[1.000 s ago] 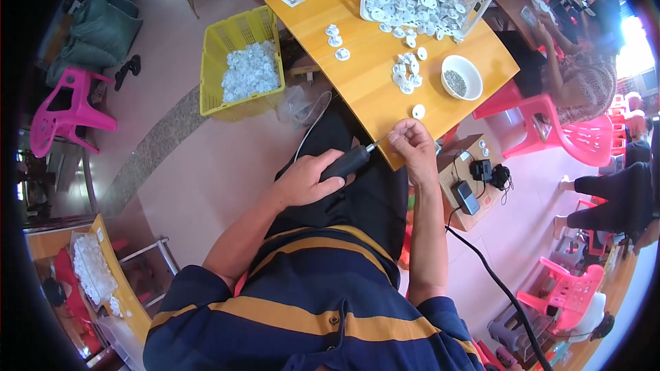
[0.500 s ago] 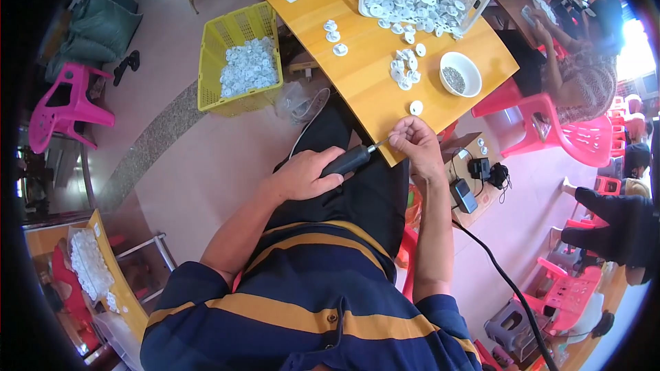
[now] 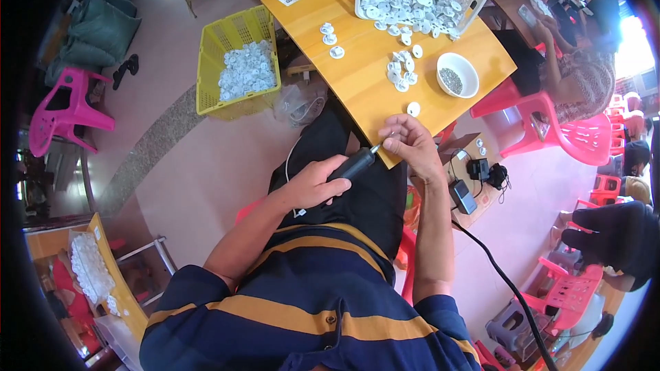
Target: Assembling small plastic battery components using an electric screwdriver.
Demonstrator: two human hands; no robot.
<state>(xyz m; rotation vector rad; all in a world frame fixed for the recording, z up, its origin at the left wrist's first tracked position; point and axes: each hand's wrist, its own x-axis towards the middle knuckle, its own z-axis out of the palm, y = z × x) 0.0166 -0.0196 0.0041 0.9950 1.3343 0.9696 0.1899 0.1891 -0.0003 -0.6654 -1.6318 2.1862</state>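
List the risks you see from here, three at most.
1. The right hand is close to the metal tip of the black tool in the left hand; a slip might nick a finger.
2. A lone white disc lies just beyond the right hand and could get knocked.
3. The white bowl of small metal pieces might spill if bumped.

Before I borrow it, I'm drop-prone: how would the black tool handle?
The black tool in the left hand is probably stiff, its body looking straight. Its rounded barrel might roll if laid down. The slim metal tip could be more fragile.
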